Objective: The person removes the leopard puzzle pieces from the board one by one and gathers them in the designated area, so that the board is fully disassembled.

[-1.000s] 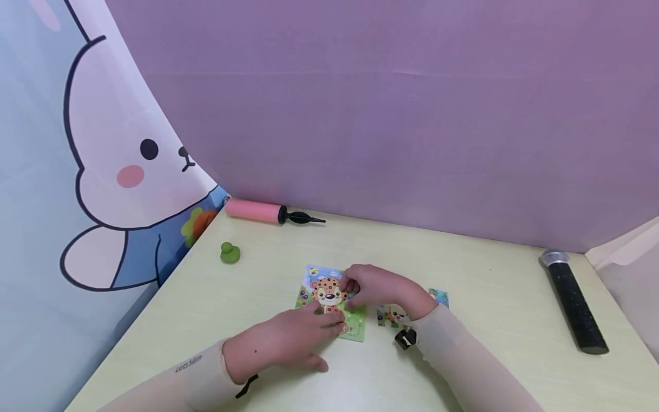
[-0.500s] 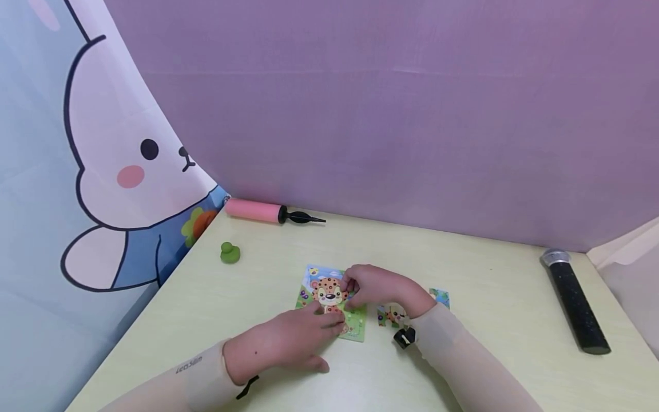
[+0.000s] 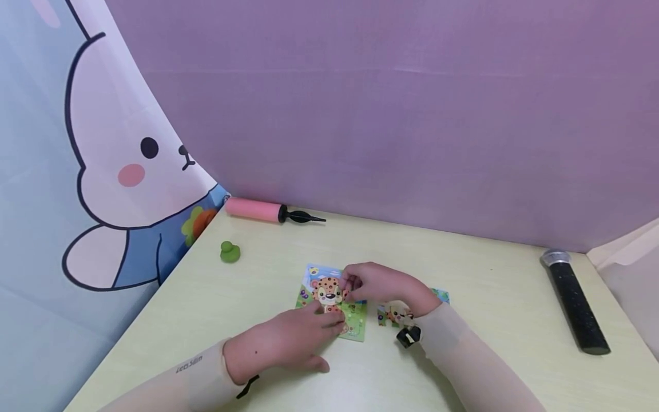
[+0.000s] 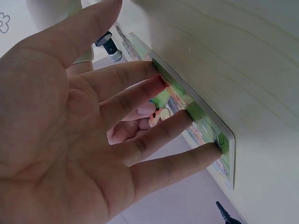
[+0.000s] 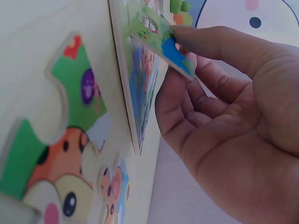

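A jigsaw board with a spotted cartoon leopard lies on the table. My left hand reaches over its near edge with spread, nearly straight fingers. In the left wrist view, those fingertips rest on the board near its edge. Over the board's right side, my right hand pinches a green and blue jigsaw piece between thumb and fingers. The right wrist view has that piece tilted, close over the board's picture. Loose jigsaw pieces with leopard parts lie to the right, partly hidden under my right wrist.
A green toy duck stands at the left of the table. Behind it, by the curtain, lies a pink hand pump with a black nozzle. Far right is a black microphone with a silver head.
My right hand has risen slightly and shifted, exposing some blue below its fingers. The left hand stays on the board.
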